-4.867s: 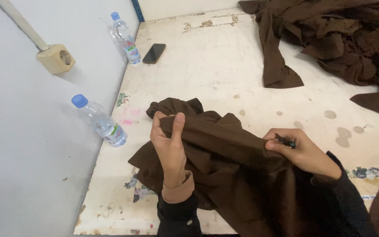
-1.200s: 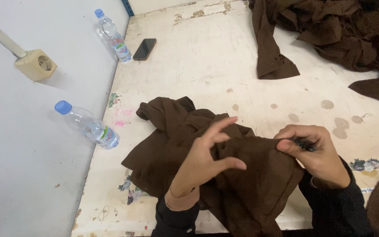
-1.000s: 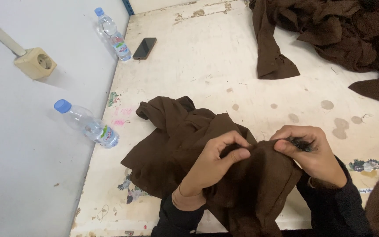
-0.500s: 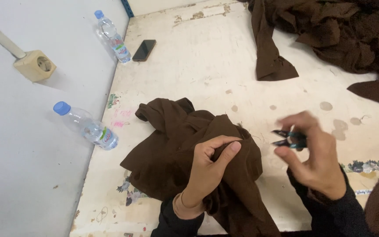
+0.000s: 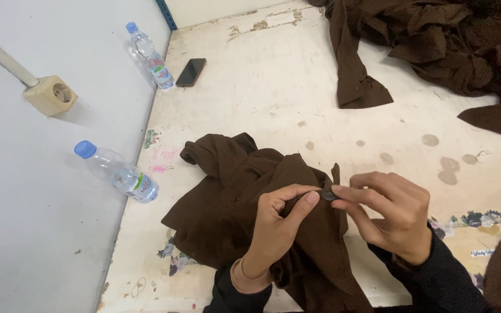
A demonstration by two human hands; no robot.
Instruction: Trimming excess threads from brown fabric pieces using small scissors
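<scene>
My left hand (image 5: 273,232) pinches a fold of the brown garment (image 5: 244,197) between thumb and forefinger, closed on the cloth at the top of the bunch. My right hand (image 5: 392,214) is closed on a small dark tool (image 5: 328,195), held between thumb and first fingers; what kind of tool it is cannot be told at this size.

Key relation: the tool tip points from my right grip toward my left, and it meets the pinched fold directly at my left fingertips (image 5: 311,197). The two grips are just beside each other, almost touching, with the fold standing between them. The tool's long axis runs roughly level, right to left, across the fold's edge.

The rest of the garment spreads away from my left grip, on the far side and toward my left, resting on the worn white table (image 5: 273,87), and part hangs off the near edge below my wrists. My right hand is nearer the tool; my left is nearer the cloth.
</scene>
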